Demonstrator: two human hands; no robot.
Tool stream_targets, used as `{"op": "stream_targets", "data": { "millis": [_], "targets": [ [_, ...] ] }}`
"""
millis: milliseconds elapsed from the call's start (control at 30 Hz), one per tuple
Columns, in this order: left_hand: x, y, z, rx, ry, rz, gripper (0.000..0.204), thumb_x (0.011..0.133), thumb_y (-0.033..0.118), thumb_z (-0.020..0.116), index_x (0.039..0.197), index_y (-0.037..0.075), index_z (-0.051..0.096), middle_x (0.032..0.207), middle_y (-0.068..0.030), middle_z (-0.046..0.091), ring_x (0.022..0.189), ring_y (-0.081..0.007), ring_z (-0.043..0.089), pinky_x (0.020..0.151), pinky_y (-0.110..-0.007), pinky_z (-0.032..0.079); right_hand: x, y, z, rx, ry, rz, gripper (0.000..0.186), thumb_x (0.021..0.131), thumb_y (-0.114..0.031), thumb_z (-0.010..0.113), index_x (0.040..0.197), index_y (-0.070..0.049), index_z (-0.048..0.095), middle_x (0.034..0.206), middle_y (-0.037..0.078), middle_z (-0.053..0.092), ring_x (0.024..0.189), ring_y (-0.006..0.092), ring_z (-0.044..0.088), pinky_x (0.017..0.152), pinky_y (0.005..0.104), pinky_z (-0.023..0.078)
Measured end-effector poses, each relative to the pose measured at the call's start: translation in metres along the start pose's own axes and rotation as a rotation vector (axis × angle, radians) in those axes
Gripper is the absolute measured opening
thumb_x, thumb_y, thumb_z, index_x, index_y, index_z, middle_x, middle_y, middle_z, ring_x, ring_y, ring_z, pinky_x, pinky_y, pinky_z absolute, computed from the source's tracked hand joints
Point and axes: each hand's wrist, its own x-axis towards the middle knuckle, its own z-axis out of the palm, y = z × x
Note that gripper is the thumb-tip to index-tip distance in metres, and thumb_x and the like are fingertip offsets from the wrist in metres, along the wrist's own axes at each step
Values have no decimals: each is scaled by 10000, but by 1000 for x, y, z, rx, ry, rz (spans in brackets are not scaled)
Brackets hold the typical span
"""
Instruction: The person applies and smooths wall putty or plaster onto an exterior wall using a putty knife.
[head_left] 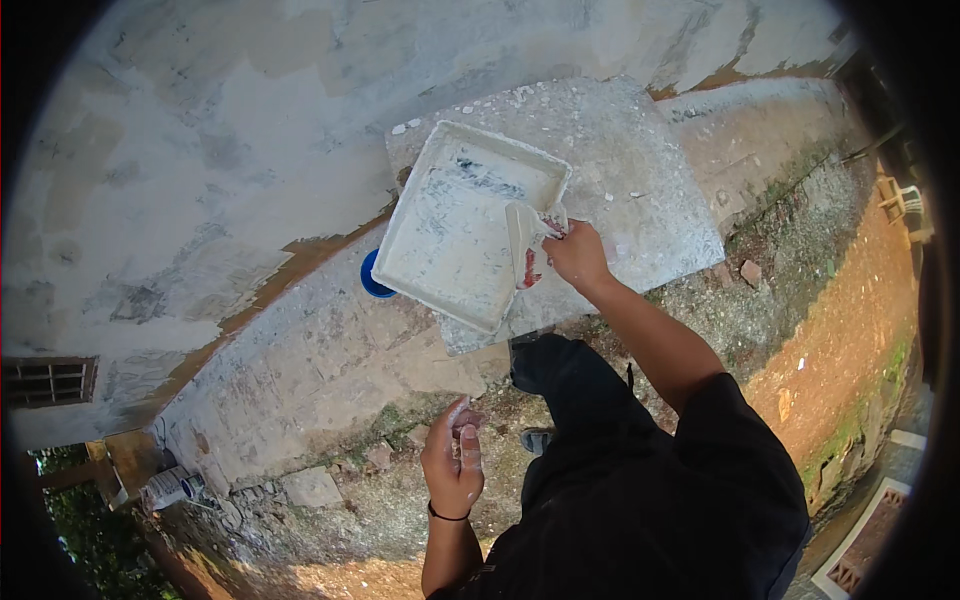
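Note:
My right hand (580,252) is closed round the handle of a plastering trowel (520,235), a pale, smeared blade with red patches near the grip. The trowel is over the right side of a shallow rectangular tray (405,215), which is coated in white plaster with a few dark streaks. At the lower middle, well apart from the tray, my left hand (455,465) is raised with curled fingers. White smears mark its fingertips. Something dull pinkish shows between thumb and fingers, too unclear to name.
Beneath the tray lies a plaster-spattered board (650,190). A blue bucket (372,275) shows partly under the tray's left edge. A patchy plastered wall (230,150) rises beyond. Loose stones (750,272) lie along the rough ground, and white containers (170,488) stand far left.

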Motion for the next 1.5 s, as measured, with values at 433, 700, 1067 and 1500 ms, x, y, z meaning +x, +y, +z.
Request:
{"op": "stream_targets", "data": {
  "millis": [433,700,1067,1500],
  "targets": [
    [243,-43,30,41,-363,-190,308,897,135,448,1130,-53,515,887,-166,628,809,-231,626,740,-324,487,155,1,141,-102,-135,342,258,653,-106,578,884,-6,633,670,130,643,627,289,636,634,347,505],
    [314,-74,18,0,-648,-197,294,909,131,415,1109,-60,515,847,-166,637,782,-220,623,752,-323,483,133,14,88,-214,105,565,229,646,-114,627,826,26,605,708,206,622,680,361,619,651,402,498],
    [387,-126,-5,-57,-913,-144,268,886,129,455,1085,-27,544,863,-156,614,791,-245,622,715,-314,476,133,-2,112,-126,183,753,289,657,-83,619,915,48,623,816,192,661,791,281,657,716,329,497],
    [381,-118,-4,-68,-1069,-60,278,908,163,430,1062,-43,537,853,-162,620,776,-234,633,708,-318,485,161,-18,102,-694,85,655,110,701,-71,547,748,-4,621,701,209,621,658,358,633,613,401,522]
  ]
}}
